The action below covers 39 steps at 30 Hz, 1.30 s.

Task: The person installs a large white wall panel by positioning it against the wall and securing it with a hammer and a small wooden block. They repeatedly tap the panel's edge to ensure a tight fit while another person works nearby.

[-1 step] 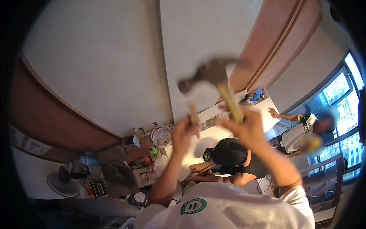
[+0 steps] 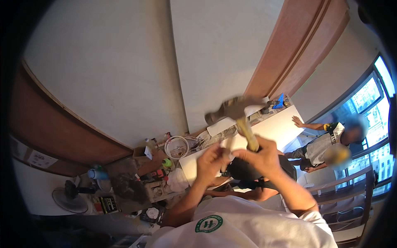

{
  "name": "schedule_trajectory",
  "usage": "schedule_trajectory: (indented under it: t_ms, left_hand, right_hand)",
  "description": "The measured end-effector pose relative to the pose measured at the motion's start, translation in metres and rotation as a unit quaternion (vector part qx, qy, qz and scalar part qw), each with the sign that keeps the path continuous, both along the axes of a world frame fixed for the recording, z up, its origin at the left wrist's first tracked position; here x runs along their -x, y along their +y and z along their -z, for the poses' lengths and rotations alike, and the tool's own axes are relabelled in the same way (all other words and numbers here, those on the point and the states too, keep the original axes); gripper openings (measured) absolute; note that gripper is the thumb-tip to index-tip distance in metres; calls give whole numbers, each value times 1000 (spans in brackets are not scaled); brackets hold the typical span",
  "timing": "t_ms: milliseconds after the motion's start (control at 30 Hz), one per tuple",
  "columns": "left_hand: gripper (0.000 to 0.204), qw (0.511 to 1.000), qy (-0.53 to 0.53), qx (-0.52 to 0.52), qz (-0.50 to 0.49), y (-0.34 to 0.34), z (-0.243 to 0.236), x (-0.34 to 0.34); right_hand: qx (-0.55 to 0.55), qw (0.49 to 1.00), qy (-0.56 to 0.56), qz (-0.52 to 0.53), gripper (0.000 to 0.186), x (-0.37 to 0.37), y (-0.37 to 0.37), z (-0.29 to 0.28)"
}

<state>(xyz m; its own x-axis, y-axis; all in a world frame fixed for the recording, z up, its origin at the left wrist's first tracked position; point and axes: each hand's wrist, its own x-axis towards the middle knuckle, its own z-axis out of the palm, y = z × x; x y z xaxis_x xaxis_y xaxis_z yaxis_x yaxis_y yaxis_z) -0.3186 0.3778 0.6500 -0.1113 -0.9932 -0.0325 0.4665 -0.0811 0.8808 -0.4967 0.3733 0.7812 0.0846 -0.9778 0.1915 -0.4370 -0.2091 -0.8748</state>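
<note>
A claw hammer [image 2: 235, 110] with a dark, motion-blurred head and a yellowish handle is raised in front of me. My right hand [image 2: 264, 157] is closed around the lower end of its handle. Just left of it, my left hand [image 2: 209, 163] pinches a thin tan stick [image 2: 226, 156], which stands roughly upright and is smeared by motion. The two hands are close together, and the hammer head is above the stick, apart from it. What the stick is made of cannot be made out.
Below my hands a co-worker in a black cap [image 2: 242, 166] leans at a long white tabletop [image 2: 289, 124]. Another person [image 2: 328, 138] stands by the windows, one hand on its far end. A coiled hose [image 2: 165, 149], a red power tool [image 2: 156, 175] and a fan [image 2: 68, 200] are at left.
The hammer and my right hand have come down and closer to me. My left hand has shifted slightly right and lower with the stick, bringing the hands nearer each other.
</note>
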Motion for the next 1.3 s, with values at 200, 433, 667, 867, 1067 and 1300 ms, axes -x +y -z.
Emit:
schedule_trajectory:
  t_ms: [200, 433, 667, 867, 1067, 1300]
  left_hand:
    - [32, 982, 89, -78, 148, 78, 46, 37]
    - [50, 918, -335, 141, -159, -104, 1, -57]
    - [100, 944, -173, 248, -129, -285, -110, -110]
    - [104, 950, -177, 188, -175, -287, -70, -84]
    - [115, 964, -216, 103, -117, -284, -20, -90]
    - [118, 981, -160, -9, -111, -322, -72, -102]
  right_hand:
    - [-159, 985, -44, 53, 20, 26, 60, 51]
    - [-120, 981, -83, 125, 24, 65, 88, 82]
    - [-160, 964, -138, 164, 27, 73, 102, 88]
    - [-162, 965, -101, 182, 23, 76, 115, 92]
    - [-165, 959, -127, 190, 20, 74, 115, 101]
    - [-216, 949, -132, 186, 19, 69, 115, 96]
